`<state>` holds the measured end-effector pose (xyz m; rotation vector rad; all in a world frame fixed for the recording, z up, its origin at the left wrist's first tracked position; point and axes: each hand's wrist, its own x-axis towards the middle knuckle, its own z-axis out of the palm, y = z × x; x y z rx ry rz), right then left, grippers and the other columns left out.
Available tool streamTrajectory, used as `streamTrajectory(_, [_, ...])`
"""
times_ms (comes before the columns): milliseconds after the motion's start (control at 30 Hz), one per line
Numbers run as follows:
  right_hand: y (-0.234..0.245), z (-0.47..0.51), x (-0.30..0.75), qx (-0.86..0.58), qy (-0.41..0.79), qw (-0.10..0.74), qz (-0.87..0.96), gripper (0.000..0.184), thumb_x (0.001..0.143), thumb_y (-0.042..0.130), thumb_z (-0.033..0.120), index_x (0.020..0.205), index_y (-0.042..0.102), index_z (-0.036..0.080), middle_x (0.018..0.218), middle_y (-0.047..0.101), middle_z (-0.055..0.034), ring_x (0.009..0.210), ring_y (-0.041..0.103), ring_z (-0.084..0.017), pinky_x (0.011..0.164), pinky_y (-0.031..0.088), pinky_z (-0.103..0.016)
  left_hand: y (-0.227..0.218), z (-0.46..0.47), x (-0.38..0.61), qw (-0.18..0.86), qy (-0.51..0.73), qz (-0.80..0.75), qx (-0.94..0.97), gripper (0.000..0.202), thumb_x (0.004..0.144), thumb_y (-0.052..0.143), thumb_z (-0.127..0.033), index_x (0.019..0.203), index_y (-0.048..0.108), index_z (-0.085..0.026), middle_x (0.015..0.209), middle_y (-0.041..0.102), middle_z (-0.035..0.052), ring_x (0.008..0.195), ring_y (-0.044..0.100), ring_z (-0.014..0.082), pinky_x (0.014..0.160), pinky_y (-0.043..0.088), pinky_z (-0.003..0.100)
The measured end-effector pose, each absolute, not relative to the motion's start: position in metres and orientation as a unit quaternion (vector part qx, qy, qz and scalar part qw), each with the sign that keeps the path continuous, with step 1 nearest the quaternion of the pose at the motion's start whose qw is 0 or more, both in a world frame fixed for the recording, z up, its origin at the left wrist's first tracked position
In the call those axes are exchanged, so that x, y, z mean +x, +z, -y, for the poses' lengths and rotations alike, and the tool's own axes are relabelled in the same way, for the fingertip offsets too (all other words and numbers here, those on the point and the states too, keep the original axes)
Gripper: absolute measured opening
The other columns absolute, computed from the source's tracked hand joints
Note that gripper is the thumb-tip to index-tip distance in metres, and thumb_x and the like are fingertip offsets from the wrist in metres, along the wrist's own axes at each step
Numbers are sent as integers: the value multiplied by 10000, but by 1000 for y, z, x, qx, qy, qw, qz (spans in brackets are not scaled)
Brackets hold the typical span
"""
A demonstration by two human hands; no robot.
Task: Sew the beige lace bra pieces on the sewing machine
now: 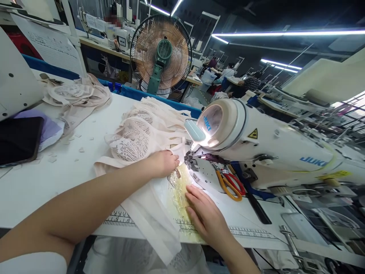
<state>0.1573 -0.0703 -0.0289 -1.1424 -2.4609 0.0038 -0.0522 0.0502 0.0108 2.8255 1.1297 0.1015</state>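
A beige lace bra [134,146] lies left of the sewing machine's needle, one edge reaching up to the presser foot [191,161]. My left hand [164,163] is closed on the bra's fabric just left of that foot, its fingertips curled down. Below my left forearm, a pale fabric panel [155,220] drapes over the table's front edge. My right hand [207,213] lies with fingers stretched out beside a yellowish taped patch [181,190] on the machine bed, holding nothing that I can see. The needle tip is too small to make out.
Orange-handled scissors [226,186] and a red-handled pair [235,182] lie under the machine arm [273,148]. A printed ruler [248,231] runs along the front edge. At left are a phone [19,140], fabric scraps and more beige garments [76,95]. A fan [164,49] stands behind.
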Motion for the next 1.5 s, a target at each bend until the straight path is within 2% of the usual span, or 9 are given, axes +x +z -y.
streamTrajectory(233, [-22,98,132,-393,87,237,884,363,856,502,187,1219,508,202,1173,583,-132,1097,540,-261,877,498,-433,14,-49,-53,48,-6,-367,929,345,825,481,-89,1137,596,-180,1268,562,93,1098,539,241,902,422,342])
streamTrajectory(433, [-27,121,88,-388,93,207,893,585,668,708,468,1141,532,173,948,578,-96,827,550,-259,693,497,-414,7,-52,-54,39,17,-375,926,292,835,484,-124,1091,603,-198,1187,604,85,1067,554,218,864,436,318])
streamTrajectory(667, [-9,121,81,-360,10,228,905,371,768,455,64,1128,519,127,918,614,-114,785,552,-224,674,497,-368,9,-33,-118,-34,43,-449,892,383,836,541,-229,1214,517,-177,1269,528,142,1177,471,277,968,358,413])
streamTrajectory(833, [2,110,94,-337,4,278,899,285,810,350,25,884,590,160,776,641,-63,661,566,-159,565,465,-252,31,11,-177,-71,-52,-527,845,610,807,559,-351,1348,395,-120,1199,550,174,1152,482,328,1006,307,472])
streamTrajectory(967, [16,102,105,-353,5,289,890,312,845,326,61,823,616,173,657,618,-49,556,547,-170,474,411,-266,49,37,-181,-61,-100,-524,843,554,857,448,-312,1372,378,-118,1023,596,146,895,590,282,791,458,392])
streamTrajectory(1167, [61,101,152,-344,255,291,856,263,943,375,298,843,615,259,698,639,-18,626,604,-171,547,465,-262,92,32,-175,202,62,-572,793,499,855,409,-422,1327,438,-262,965,646,28,788,610,196,674,491,283])
streamTrajectory(1333, [48,75,179,-384,313,151,855,222,925,431,325,807,601,247,707,620,16,613,590,-146,517,449,-224,108,4,-172,443,71,-580,679,456,813,368,-426,1155,571,-203,979,665,48,880,631,212,670,510,284])
streamTrajectory(1400, [29,57,174,-429,172,138,876,202,899,464,267,734,578,240,671,602,24,584,564,-136,500,415,-217,104,-8,-176,381,-3,-597,706,399,802,383,-372,1091,597,-200,919,669,47,832,637,214,645,502,285])
streamTrajectory(1500, [10,34,153,-498,59,153,851,167,835,513,148,689,552,220,675,592,-9,610,541,-160,525,378,-246,102,-24,-175,130,-95,-593,789,275,787,429,-284,949,636,-205,822,661,49,759,633,221,624,487,291])
